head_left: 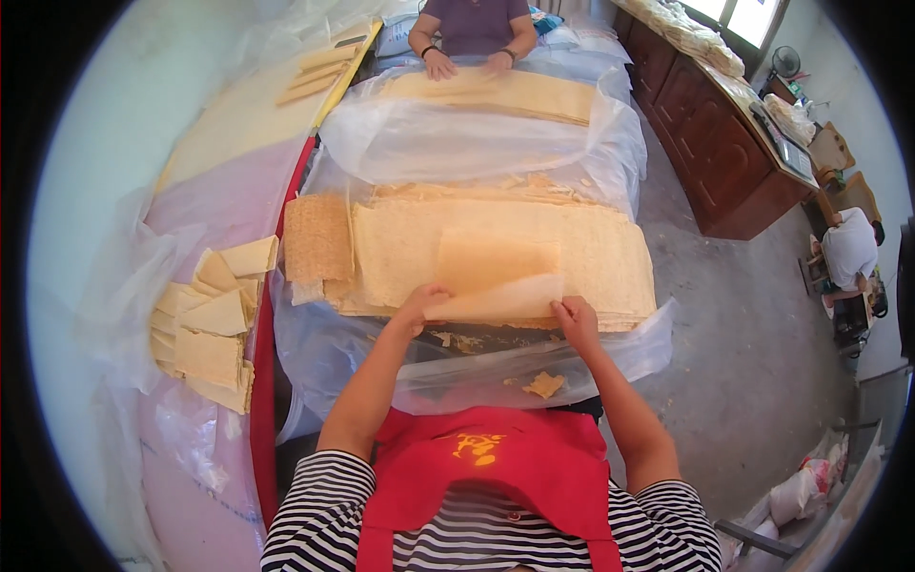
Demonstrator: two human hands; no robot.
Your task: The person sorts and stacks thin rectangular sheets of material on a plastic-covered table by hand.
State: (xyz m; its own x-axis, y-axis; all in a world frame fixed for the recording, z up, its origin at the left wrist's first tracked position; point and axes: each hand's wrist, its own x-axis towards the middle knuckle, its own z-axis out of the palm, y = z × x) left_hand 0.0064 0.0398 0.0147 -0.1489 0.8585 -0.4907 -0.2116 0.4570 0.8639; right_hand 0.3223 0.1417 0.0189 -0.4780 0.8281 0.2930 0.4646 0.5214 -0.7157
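A thin, pale yellow sheet [500,259], which looks like dried tofu skin, lies over a large layered stack [605,253] of similar sheets. Its near edge is lifted and curled back. My left hand [419,309] pinches the left corner of that edge, and my right hand [577,319] grips the right corner. To the left, a browner, rough-surfaced stack of smaller pieces [319,236] rests against the big stack. Between the stack and my red apron [496,448], a broken yellow scrap [544,384] lies on clear plastic sheeting [457,381].
On the left surface sits a pile of cut pieces [214,324]. Across the table, a person [475,29] has both hands at another stack [515,95]. A brown wooden cabinet [705,133] stands right, beyond grey floor. White sacks [801,491] lie lower right.
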